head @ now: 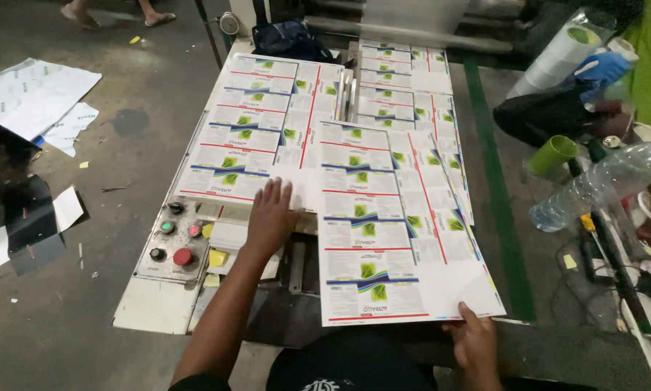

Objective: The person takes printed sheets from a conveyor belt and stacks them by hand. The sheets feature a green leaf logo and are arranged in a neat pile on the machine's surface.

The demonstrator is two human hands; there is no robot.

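Large printed sheets with rows of white, green and blue label panels lie across a machine table. My left hand (271, 213) rests flat, fingers spread, on the near edge of the left sheet (256, 127). My right hand (474, 340) pinches the near edge of the right sheet (390, 224), thumb on top; that sheet overlaps the left one and hangs toward me. More printed sheets (401, 76) lie farther back by the machine rollers.
A control panel (170, 242) with red, green and black buttons sits at the table's near left. Loose sheets (32, 94) lie on the floor at left. A clear plastic bottle (600, 185), a green cup (551, 156) and a tape roll (560, 58) are at right. Another person's feet (115, 13) show at the top.
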